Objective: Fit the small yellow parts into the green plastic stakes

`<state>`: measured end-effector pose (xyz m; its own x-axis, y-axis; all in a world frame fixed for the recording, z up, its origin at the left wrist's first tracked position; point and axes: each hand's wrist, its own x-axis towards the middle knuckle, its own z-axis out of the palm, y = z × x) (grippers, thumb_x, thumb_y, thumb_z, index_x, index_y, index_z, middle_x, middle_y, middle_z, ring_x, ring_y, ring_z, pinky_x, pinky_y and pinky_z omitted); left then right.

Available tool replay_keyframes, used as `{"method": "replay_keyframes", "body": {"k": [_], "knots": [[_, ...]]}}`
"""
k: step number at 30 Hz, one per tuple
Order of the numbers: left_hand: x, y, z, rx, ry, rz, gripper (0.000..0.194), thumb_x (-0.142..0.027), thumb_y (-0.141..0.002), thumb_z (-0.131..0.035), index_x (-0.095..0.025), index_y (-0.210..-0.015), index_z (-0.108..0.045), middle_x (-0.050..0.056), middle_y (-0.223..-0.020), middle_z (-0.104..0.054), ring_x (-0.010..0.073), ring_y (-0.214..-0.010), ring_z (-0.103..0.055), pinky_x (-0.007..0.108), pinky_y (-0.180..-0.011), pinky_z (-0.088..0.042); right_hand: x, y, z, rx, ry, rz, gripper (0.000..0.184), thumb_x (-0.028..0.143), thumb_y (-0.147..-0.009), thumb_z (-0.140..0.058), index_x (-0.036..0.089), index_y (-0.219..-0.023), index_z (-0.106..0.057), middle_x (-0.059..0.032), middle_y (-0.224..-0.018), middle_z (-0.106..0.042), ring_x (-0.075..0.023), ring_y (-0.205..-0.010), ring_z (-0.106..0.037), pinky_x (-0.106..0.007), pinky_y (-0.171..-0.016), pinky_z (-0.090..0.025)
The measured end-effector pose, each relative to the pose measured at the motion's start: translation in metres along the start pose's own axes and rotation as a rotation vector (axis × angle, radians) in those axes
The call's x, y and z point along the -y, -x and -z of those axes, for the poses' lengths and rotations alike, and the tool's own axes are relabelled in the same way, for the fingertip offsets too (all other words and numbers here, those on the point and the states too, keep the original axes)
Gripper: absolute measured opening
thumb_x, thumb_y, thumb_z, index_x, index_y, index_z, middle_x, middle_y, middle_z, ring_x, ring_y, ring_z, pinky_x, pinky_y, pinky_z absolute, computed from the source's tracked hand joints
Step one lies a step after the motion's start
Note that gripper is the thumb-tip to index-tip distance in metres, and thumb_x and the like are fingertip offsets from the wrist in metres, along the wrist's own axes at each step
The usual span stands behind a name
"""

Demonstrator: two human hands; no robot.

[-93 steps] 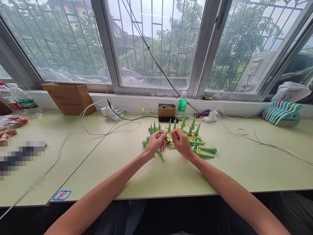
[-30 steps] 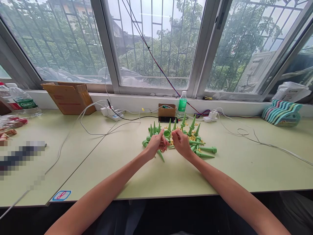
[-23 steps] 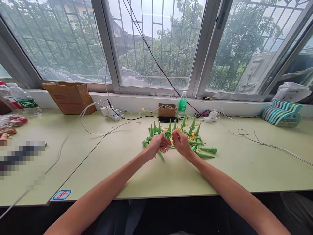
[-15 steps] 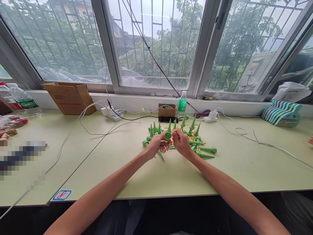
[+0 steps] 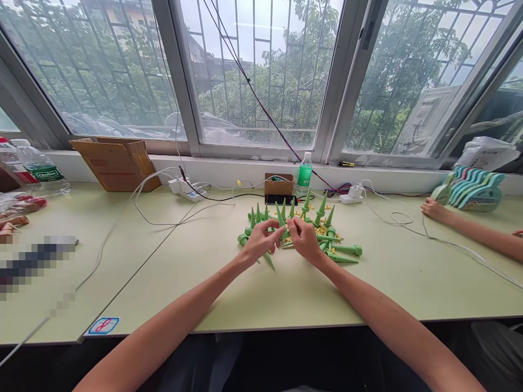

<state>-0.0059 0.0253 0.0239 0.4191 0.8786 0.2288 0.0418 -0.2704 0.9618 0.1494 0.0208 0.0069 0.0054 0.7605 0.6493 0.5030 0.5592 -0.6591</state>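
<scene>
A heap of green cone-shaped plastic spikes (image 5: 322, 228) lies mid-table, some upright, some on their sides, with small yellow pieces (image 5: 322, 231) scattered among them. My left hand (image 5: 261, 242) and my right hand (image 5: 303, 237) meet just in front of the heap. Together their fingers pinch one green spike (image 5: 280, 216), which points up and away. Another spike (image 5: 268, 259) lies on the table under my left hand.
A cardboard box (image 5: 116, 162), a power strip (image 5: 187, 189) with cables, a small brown box (image 5: 279, 185) and a green-labelled bottle (image 5: 304, 173) stand along the window. Teal stacked items (image 5: 474, 188) sit at the far right, where another person's hand (image 5: 433, 208) rests.
The held spike has turned: its round open end faced me before, now its tip points up. Another person's arm has come in at the right edge.
</scene>
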Motion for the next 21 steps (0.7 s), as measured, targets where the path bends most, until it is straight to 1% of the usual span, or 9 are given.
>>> {"method": "replay_keyframes", "body": {"k": [2, 6, 8, 10, 13, 15, 18, 20, 21], "knots": [[0.0007, 0.0007, -0.0004, -0.027, -0.068, -0.045, 0.035, -0.05, -0.076, -0.064, -0.017, -0.087, -0.055, 0.0, -0.07, -0.056, 0.0077, -0.046, -0.051, 0.018, -0.036, -0.04, -0.0001, -0.0003, -0.0001, -0.003, 0.009, -0.001, 0.04, 0.04, -0.095, -0.039, 0.021, -0.061, -0.028, 0.0062, -0.05, -0.026, -0.0098, -0.047, -0.025, -0.025, -0.047, -0.023], [0.0017, 0.0008, -0.0024, -0.122, -0.196, -0.166, 0.032, -0.048, -0.077, -0.063, -0.018, -0.085, -0.058, 0.004, -0.09, -0.056, 0.0076, -0.054, -0.053, 0.019, -0.04, -0.043, -0.0014, -0.0008, -0.0006, -0.01, 0.011, -0.002, 0.041, 0.041, -0.095, -0.038, 0.021, -0.06, -0.027, 0.0061, -0.05, -0.026, -0.0097, -0.046, -0.025, -0.025, -0.047, -0.023], [0.002, 0.0005, -0.0033, -0.151, -0.243, -0.207, 0.029, -0.046, -0.08, -0.06, -0.018, -0.084, -0.06, 0.005, -0.094, -0.054, 0.0072, -0.055, -0.052, 0.02, -0.042, -0.045, -0.0023, -0.0007, -0.0013, -0.012, 0.004, -0.009, 0.041, 0.042, -0.095, -0.038, 0.021, -0.061, -0.028, 0.0061, -0.05, -0.027, -0.0095, -0.046, -0.026, -0.025, -0.047, -0.023], [0.0023, 0.0002, -0.0036, -0.169, -0.275, -0.23, 0.026, -0.044, -0.083, -0.057, -0.018, -0.085, -0.06, 0.004, -0.093, -0.054, 0.0075, -0.056, -0.052, 0.02, -0.044, -0.045, -0.0032, -0.0004, -0.0021, -0.011, -0.007, -0.017, 0.041, 0.044, -0.095, -0.037, 0.021, -0.062, -0.03, 0.0057, -0.051, -0.03, -0.0094, -0.046, -0.027, -0.024, -0.047, -0.024], [0.0032, -0.0003, -0.0031, -0.183, -0.316, -0.249, 0.024, -0.041, -0.085, -0.055, -0.019, -0.087, -0.061, 0.005, -0.093, -0.053, 0.0085, -0.06, -0.052, 0.02, -0.047, -0.046, -0.0041, 0.0001, -0.0032, -0.007, -0.019, -0.029, 0.041, 0.045, -0.096, -0.035, 0.021, -0.063, -0.031, 0.005, -0.053, -0.035, -0.0093, -0.047, -0.03, -0.024, -0.047, -0.026], [0.0038, -0.0005, -0.0025, -0.184, -0.339, -0.251, 0.023, -0.04, -0.085, -0.054, -0.019, -0.087, -0.061, 0.005, -0.095, -0.054, 0.0087, -0.061, -0.052, 0.02, -0.048, -0.046, -0.0041, 0.0004, -0.0034, -0.006, -0.022, -0.033, 0.041, 0.045, -0.096, -0.036, 0.021, -0.064, -0.032, 0.0053, -0.053, -0.035, -0.0093, -0.047, -0.03, -0.024, -0.048, -0.027], [0.0043, -0.0004, -0.0022, -0.2, -0.354, -0.234, 0.024, -0.041, -0.085, -0.055, -0.019, -0.093, -0.061, 0.005, -0.098, -0.056, 0.0075, -0.057, -0.051, 0.02, -0.048, -0.046, -0.0038, 0.0007, -0.0028, -0.016, -0.021, -0.036, 0.039, 0.045, -0.096, -0.037, 0.021, -0.066, -0.035, 0.0058, -0.053, -0.035, -0.0096, -0.047, -0.031, -0.023, -0.049, -0.027], [0.0045, -0.0001, -0.0021, -0.225, -0.337, -0.208, 0.028, -0.043, -0.083, -0.058, -0.02, -0.099, -0.059, 0.005, -0.099, -0.058, 0.0067, -0.054, -0.051, 0.02, -0.046, -0.045, -0.0041, 0.001, -0.0023, -0.025, -0.028, -0.042, 0.037, 0.046, -0.096, -0.037, 0.021, -0.069, -0.038, 0.0058, -0.053, -0.036, -0.0096, -0.048, -0.031, -0.023, -0.049, -0.027], [0.0046, -0.0002, -0.0021, -0.239, -0.319, -0.185, 0.031, -0.045, -0.082, -0.058, -0.02, -0.1, -0.058, 0.005, -0.097, -0.059, 0.0067, -0.051, -0.051, 0.02, -0.045, -0.044, -0.0045, 0.0011, -0.0021, -0.03, -0.036, -0.047, 0.036, 0.046, -0.096, -0.037, 0.021, -0.07, -0.04, 0.0059, -0.053, -0.037, -0.0096, -0.047, -0.032, -0.023, -0.049, -0.027]]}}
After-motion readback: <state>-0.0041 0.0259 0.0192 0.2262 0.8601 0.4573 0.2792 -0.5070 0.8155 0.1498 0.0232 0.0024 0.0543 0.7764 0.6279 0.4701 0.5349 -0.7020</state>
